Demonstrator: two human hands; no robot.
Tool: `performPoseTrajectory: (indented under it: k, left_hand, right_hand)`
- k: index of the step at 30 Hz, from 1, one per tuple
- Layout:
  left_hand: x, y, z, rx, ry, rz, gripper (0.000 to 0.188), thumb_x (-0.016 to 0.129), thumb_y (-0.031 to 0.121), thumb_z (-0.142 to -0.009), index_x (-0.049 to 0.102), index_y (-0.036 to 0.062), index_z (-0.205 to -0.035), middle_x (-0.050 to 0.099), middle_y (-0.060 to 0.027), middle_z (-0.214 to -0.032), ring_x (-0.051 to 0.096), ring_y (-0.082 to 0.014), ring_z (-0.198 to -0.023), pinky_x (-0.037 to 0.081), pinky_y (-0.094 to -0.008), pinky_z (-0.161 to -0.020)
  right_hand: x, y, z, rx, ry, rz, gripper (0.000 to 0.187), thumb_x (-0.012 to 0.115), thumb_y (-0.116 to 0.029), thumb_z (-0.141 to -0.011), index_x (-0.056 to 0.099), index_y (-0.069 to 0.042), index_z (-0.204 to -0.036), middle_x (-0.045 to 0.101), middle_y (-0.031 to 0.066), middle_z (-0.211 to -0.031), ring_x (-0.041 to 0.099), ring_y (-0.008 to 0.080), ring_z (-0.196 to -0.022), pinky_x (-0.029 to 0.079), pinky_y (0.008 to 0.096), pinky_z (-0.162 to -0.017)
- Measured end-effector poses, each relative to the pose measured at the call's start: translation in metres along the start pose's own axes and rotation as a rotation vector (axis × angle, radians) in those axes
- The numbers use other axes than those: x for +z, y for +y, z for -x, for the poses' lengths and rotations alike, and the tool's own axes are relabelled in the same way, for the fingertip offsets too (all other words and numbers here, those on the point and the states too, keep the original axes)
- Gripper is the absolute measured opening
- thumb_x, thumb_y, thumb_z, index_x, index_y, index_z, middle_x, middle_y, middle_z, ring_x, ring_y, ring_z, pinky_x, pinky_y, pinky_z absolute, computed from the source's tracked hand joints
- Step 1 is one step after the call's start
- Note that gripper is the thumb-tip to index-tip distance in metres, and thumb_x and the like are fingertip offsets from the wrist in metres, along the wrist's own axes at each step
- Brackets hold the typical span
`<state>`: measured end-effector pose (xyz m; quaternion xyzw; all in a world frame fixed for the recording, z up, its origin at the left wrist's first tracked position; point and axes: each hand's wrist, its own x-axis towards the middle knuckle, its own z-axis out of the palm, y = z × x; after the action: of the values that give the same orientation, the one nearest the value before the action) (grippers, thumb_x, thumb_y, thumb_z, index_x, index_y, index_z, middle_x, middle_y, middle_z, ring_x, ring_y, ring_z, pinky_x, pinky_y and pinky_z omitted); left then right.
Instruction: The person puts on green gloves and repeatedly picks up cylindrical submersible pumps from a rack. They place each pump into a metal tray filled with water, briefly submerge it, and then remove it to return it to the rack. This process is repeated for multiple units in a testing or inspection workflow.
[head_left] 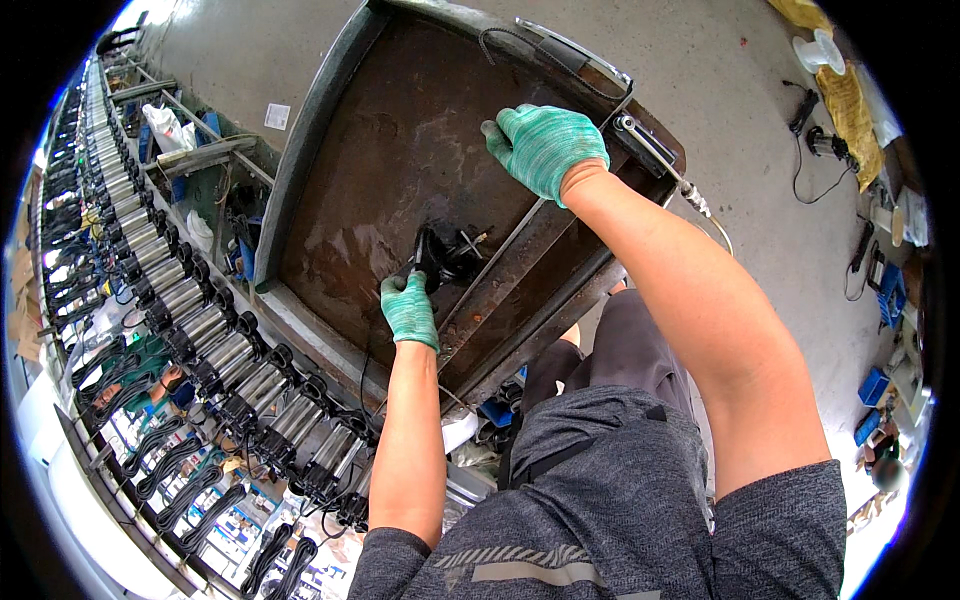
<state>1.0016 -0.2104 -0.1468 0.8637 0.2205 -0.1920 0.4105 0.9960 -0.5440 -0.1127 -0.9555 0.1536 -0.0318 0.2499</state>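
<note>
My left hand [409, 312], in a green knit glove, is closed on the near-left end of a black rounded part [455, 262] with a thin metal piece sticking out. The part rests low in a brown, wet-looking metal tray [350, 150]. Higher up and to the right, my gloved right hand [548, 150] hovers over the tray with its fingers curled. Whatever they hold, if anything, is hidden. Just right of that hand, a metal air tool [648, 150] with a hose fitting lies along the tray's right edge.
A long roller conveyor [190, 305] carrying several black motor-like parts with cords curves along the left. A metal bar [500, 280] crosses the tray's near side. On the right floor lie a corded part [825, 142], a white spool [818, 50] and blue bins [890, 292].
</note>
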Motion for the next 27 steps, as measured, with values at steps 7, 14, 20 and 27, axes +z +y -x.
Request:
performPoseTrajectory:
  k: [7, 14, 20, 27]
  left_hand:
    - [0.002, -0.001, -0.001, 0.028, 0.014, 0.011, 0.018, 0.070, 0.017, -0.094, 0.055, 0.0083, -0.096, 0.057, -0.0032, -0.078, 0.052, -0.0147, -0.058, 0.046, -0.0311, -0.043]
    - [0.005, -0.012, -0.010, 0.087, 0.038, -0.025, 0.022, 0.072, 0.015, -0.092, 0.052, 0.0083, -0.096, 0.055, -0.0026, -0.078, 0.052, -0.0144, -0.060, 0.047, -0.0315, -0.042]
    - [0.005, -0.012, -0.010, 0.139, 0.051, -0.049, 0.022, 0.073, 0.014, -0.091, 0.053, 0.0079, -0.095, 0.053, -0.0017, -0.078, 0.050, -0.0143, -0.061, 0.047, -0.0308, -0.043]
    - [-0.011, -0.025, -0.016, 0.261, 0.085, -0.057, 0.022, 0.074, 0.011, -0.091, 0.051, 0.0085, -0.093, 0.053, -0.0013, -0.078, 0.047, -0.0125, -0.054, 0.041, -0.0301, -0.044]
  right_hand:
    - [-0.001, 0.000, 0.000, 0.008, 0.003, 0.019, 0.038, 0.052, -0.041, -0.104, 0.072, -0.011, -0.089, 0.073, 0.0138, -0.088, 0.072, 0.0362, -0.082, 0.058, 0.0484, -0.071]
    - [0.000, -0.001, 0.000, 0.011, 0.006, 0.015, 0.038, 0.052, -0.040, -0.104, 0.072, -0.011, -0.088, 0.073, 0.0139, -0.088, 0.072, 0.0368, -0.082, 0.058, 0.0487, -0.071]
    - [-0.001, -0.001, -0.001, -0.004, 0.017, 0.019, 0.038, 0.052, -0.040, -0.104, 0.072, -0.011, -0.088, 0.073, 0.0145, -0.086, 0.072, 0.0371, -0.081, 0.058, 0.0491, -0.070]
    - [-0.006, -0.004, 0.000, 0.029, -0.057, 0.021, 0.042, 0.049, -0.043, -0.104, 0.072, -0.010, -0.092, 0.074, 0.0155, -0.092, 0.071, 0.0381, -0.086, 0.058, 0.0493, -0.076]
